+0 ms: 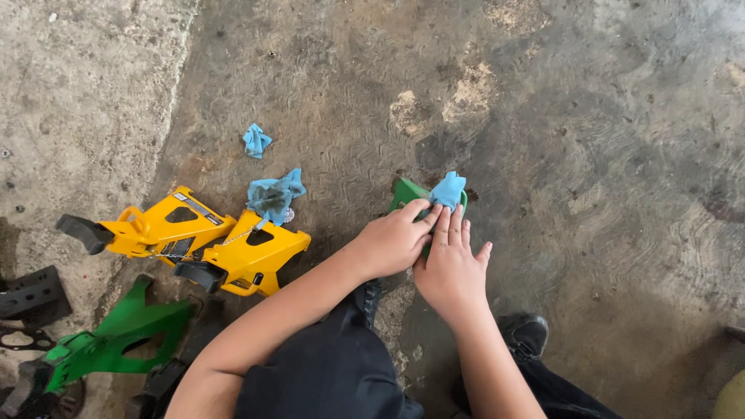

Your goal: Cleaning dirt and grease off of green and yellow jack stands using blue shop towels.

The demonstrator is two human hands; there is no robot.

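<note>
Centre frame: your left hand (394, 242) clasps the green stand (405, 192); right hand (450, 268), fingers flat, presses blue cloth (448, 189). Keep strokes firm.

Soft, even daylight fills the scene, bright enough to show the grain of the grey concrete floor (590, 116). Shadows are faint and short, pooling just beside the forearms. No glare. Focus is sharp throughout, with mild wide-angle stretching toward the edges.
</note>
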